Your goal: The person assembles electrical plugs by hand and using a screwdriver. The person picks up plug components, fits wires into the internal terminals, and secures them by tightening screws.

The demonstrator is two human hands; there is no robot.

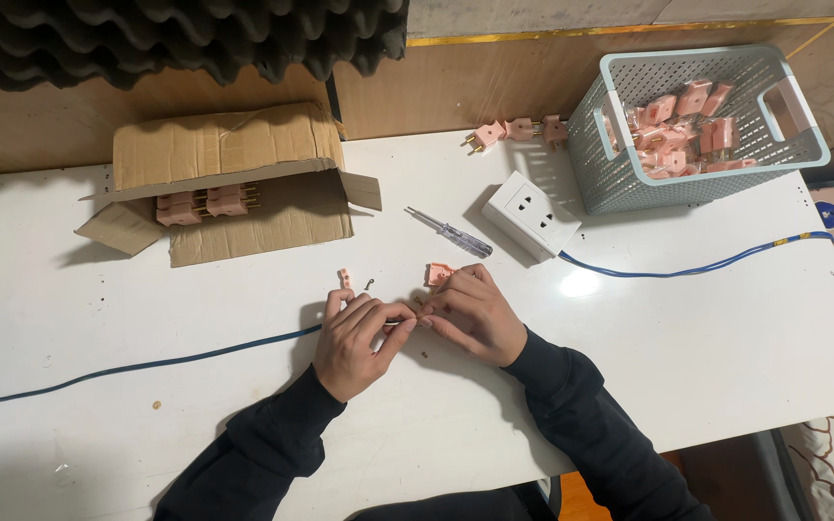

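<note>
Both my hands meet at the middle of the white table (687, 347). My left hand (354, 342) pinches the end of a blue cable (147, 365) that runs off to the left. My right hand (475, 314) touches the same cable end with its fingertips; what it holds there is too small to tell. A pink plug part (436, 274) lies just above my right hand. A small pink piece (344, 278) and a dark screw (368, 283) lie above my left hand.
A clear-handled screwdriver (451, 233) lies beside a white socket box (531, 215) with a blue lead (697, 268). A grey basket (793, 145) of pink plugs stands at the back right, a cardboard box (234, 145) with plugs at the back left. Loose pink plugs (518, 129) sit near the wall.
</note>
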